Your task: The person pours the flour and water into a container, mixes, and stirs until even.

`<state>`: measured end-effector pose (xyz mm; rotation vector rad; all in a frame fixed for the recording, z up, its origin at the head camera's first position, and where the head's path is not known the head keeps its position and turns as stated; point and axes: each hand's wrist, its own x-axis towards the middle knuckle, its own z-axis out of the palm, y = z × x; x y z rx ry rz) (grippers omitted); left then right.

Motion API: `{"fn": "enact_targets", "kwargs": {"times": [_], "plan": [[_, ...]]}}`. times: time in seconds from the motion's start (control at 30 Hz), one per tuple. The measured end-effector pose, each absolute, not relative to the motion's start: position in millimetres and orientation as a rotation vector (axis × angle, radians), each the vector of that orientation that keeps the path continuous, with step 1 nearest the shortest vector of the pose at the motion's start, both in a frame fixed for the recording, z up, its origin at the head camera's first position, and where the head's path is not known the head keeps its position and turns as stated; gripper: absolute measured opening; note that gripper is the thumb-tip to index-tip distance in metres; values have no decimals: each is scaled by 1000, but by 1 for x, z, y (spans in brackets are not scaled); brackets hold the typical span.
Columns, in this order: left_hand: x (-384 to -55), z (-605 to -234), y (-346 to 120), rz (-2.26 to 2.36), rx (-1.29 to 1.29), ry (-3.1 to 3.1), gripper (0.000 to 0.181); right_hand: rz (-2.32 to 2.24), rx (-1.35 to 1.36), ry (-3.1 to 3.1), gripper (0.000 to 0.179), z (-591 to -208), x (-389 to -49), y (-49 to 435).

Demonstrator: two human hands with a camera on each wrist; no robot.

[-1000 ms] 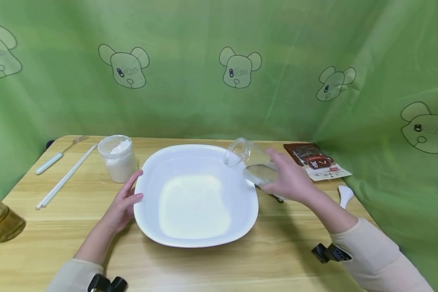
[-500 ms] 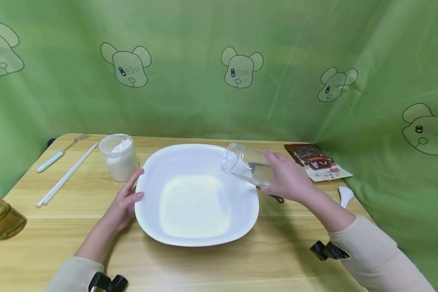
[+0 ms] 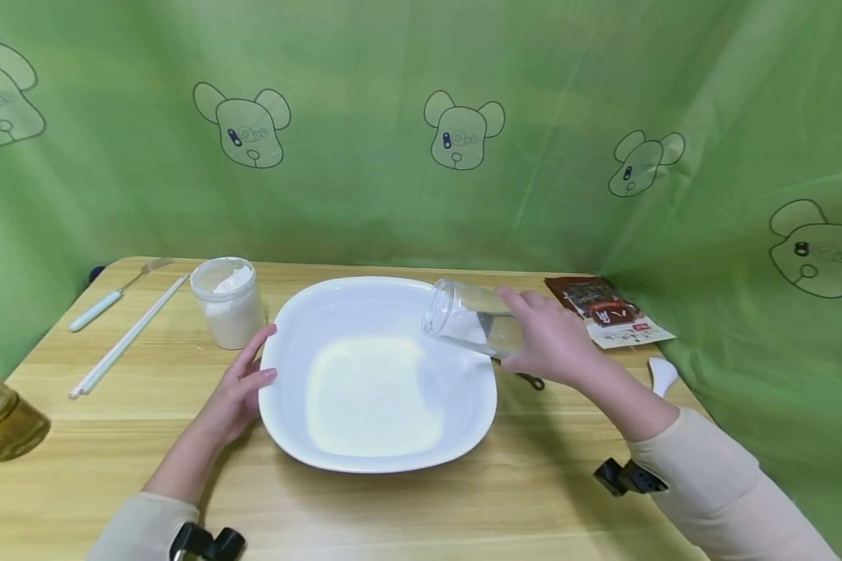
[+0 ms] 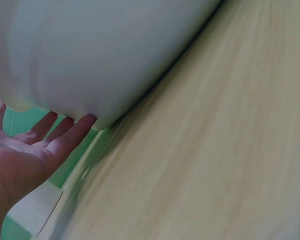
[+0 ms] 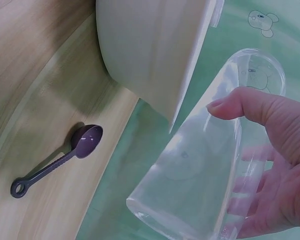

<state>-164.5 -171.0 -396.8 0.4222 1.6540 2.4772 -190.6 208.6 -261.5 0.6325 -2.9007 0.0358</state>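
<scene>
A wide white basin [image 3: 375,389] sits mid-table. My left hand [image 3: 237,386] holds its left rim, thumb over the edge; in the left wrist view the fingers [image 4: 72,132] touch the outer wall. My right hand [image 3: 550,339] grips a clear jar [image 3: 473,315] tilted on its side, its mouth over the basin's right rim. Clear liquid lies along the jar's lower side. In the right wrist view the thumb presses on one side of the jar [image 5: 190,165], the other fingers behind it.
A jar of white powder [image 3: 231,312], chopsticks [image 3: 129,335] and a blue-handled tool [image 3: 101,308] lie left. A jar of amber liquid [image 3: 7,421] stands nearer. At right are a brown packet [image 3: 606,312], a white spoon [image 3: 663,374] and a dark measuring spoon [image 5: 85,142].
The jar in my right hand has tipped further, its mouth dropping and shifting slightly left over the basin, and the liquid has run toward the mouth. My left hand stays on the rim.
</scene>
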Motion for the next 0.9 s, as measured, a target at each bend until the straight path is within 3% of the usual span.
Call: {"fn": "enact_targets", "kwargs": {"times": [0.9], "plan": [[-165, -395, -171, 2459, 379, 1688, 62, -38, 665, -2905, 94, -257, -191, 199]]}}
